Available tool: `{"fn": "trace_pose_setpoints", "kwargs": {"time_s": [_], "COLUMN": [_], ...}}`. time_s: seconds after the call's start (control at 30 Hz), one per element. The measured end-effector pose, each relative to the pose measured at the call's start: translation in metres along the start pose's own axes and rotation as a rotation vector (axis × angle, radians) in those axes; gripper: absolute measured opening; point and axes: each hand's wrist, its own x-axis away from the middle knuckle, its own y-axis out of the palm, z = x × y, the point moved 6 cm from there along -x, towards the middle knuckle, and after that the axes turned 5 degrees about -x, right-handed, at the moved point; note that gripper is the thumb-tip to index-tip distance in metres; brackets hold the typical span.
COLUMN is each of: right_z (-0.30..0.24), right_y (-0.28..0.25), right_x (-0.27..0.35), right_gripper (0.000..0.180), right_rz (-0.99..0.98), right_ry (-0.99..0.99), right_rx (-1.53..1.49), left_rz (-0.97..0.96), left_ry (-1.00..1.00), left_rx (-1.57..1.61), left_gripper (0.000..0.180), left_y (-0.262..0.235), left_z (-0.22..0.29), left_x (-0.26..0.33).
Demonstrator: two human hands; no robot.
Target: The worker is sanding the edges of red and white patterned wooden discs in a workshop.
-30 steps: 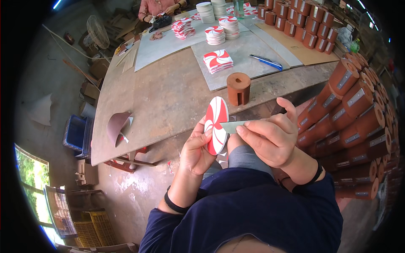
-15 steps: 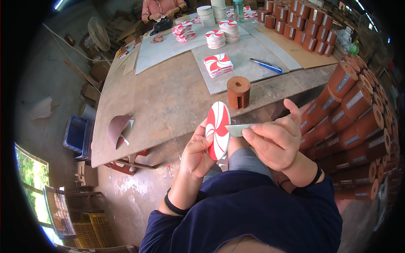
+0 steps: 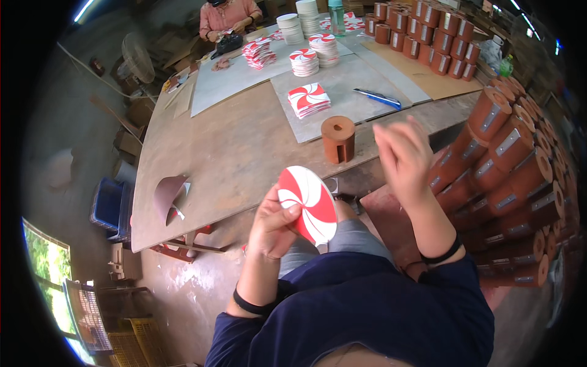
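Observation:
My left hand [image 3: 273, 223] pinches a round card disc [image 3: 312, 202] with a red and white swirl, thumb on its printed face, above my lap. To the right, my right hand [image 3: 402, 159] is raised near the table's front edge, blurred by motion. Its fingers look bent, and no blade shows in or around them. A brown slotted cylinder [image 3: 338, 142] stands upright at the table's near edge, between the disc and my right hand. Farther back are a stack of square swirl cards [image 3: 309, 101] and a blue utility knife [image 3: 379, 99].
Stacks of round discs [image 3: 304, 62] stand farther back on the table [image 3: 214, 140]. Brown cylinders [image 3: 449, 37] are piled at the far right, and a taller pile [image 3: 510, 147] rises beside my right arm. A curved brown scrap [image 3: 169, 199] lies at left. Another person [image 3: 229, 21] works across the table.
My right hand has moved up and away from the disc, and the pale flat blade it held is out of sight. The disc has tilted so that its face shows wider.

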Motion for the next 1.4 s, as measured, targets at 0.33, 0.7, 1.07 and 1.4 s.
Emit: {"fn": "trace_pose_setpoints", "kwargs": {"time_s": [0.33, 0.7, 1.07, 1.4], "right_z": [0.114, 0.128, 0.104, -0.033], "right_y": [0.137, 0.189, 0.167, 0.111], "right_x": [0.046, 0.048, 0.037, 0.079], "right_gripper": [0.021, 0.014, 0.013, 0.064], "right_rz": [-0.365, -0.607, -0.459, -0.645], "right_ry": [0.814, 0.888, 0.578, 0.867], "right_rx": [-0.637, -0.292, -0.074, -0.943], "left_rz": [0.528, 0.504, 0.457, 0.397], "left_ry": [0.032, -0.002, 0.01, 0.021], "left_rx": [0.058, 0.179, 0.108, -0.054], "left_gripper": [0.035, 0.029, 0.031, 0.025], "left_y": [-0.074, -0.069, -0.057, -0.04], "left_z": [0.003, -0.004, -0.005, -0.017], "left_x": [-0.007, -0.012, -0.016, -0.016]}}
